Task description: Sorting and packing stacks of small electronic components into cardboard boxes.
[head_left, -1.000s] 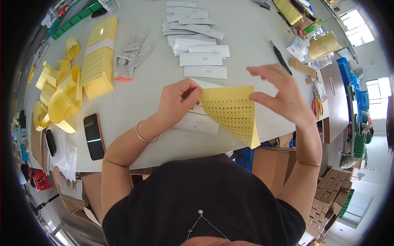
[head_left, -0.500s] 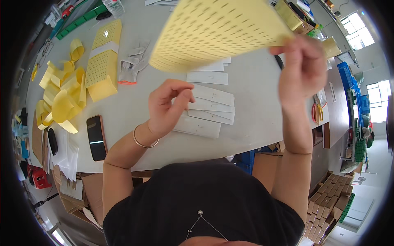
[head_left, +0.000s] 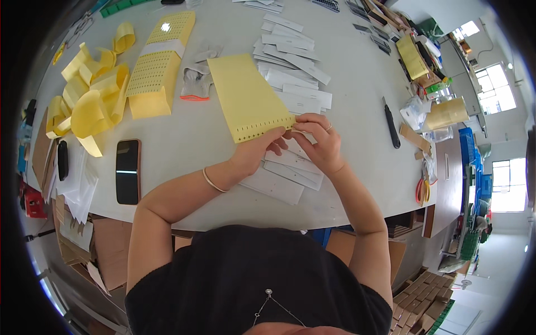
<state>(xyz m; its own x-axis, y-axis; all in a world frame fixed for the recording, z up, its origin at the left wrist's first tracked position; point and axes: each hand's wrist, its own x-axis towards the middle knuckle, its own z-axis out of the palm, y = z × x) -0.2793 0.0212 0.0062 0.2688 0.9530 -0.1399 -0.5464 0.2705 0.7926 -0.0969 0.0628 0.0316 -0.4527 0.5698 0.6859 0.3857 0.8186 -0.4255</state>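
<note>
A yellow sheet [head_left: 240,89] stretches away from my hands above the worktop, mostly plain, with rows of small black marks along its near edge. At its near right corner my right hand [head_left: 321,139] is closed, fingertips pinching the edge. Against that same near edge my left hand [head_left: 251,153] presses its thumb, the other fingers curled below; both hands' tips nearly meet. Beneath and in front of them lie several white card-like pieces [head_left: 276,186], partly hidden by my hands. More white pieces [head_left: 301,92] overlap in a column beyond.
At the left are a banded stack of marked yellow sheets [head_left: 148,78], curled yellow strips [head_left: 95,117], a grey glove [head_left: 196,81] and a phone [head_left: 128,172]. A black-handled knife [head_left: 392,125], scissors [head_left: 422,191] and a yellowish roll [head_left: 446,113] lie at the right.
The yellow sheet, raised high in my right hand before, has come down and toward me. My right hand has moved left and down to meet my left hand at the sheet's near edge.
</note>
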